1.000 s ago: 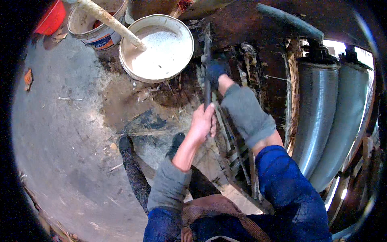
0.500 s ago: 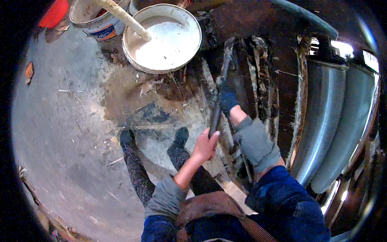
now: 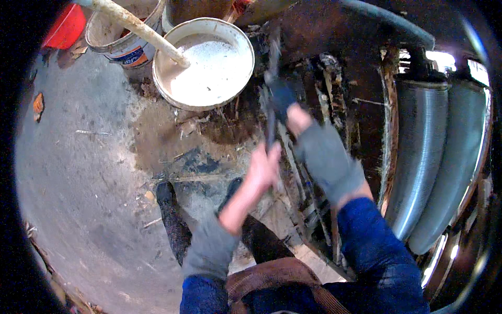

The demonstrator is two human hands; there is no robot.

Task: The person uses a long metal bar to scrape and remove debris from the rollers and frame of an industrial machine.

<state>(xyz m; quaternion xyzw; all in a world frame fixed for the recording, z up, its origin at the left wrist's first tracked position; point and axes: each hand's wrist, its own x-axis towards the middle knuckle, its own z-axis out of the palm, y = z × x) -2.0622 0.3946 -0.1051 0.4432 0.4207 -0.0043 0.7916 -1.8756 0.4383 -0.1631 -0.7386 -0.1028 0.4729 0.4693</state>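
My bare left hand is wrapped round the lower end of a long tool with a dark handle. Higher up the same handle, my right hand, in a dark glove, is closed on it. The tool's far end is smeared by motion, so its kind does not show. It points away from me, just right of a white bucket of pale, milky liquid. A stained pole leans in that liquid, untouched by either hand. Beneath my hands lie dark, crusted slats.
Two ribbed metal cylinders, a shiny one and a duller one, stand on the right. Another stained bucket and a red container are at the far left. A grey pipe runs along the top right. Debris lies on the concrete floor.
Both hands have shifted left and away from me with the tool, which now stands more upright in view. The buckets sit slightly lower and further left in the picture.
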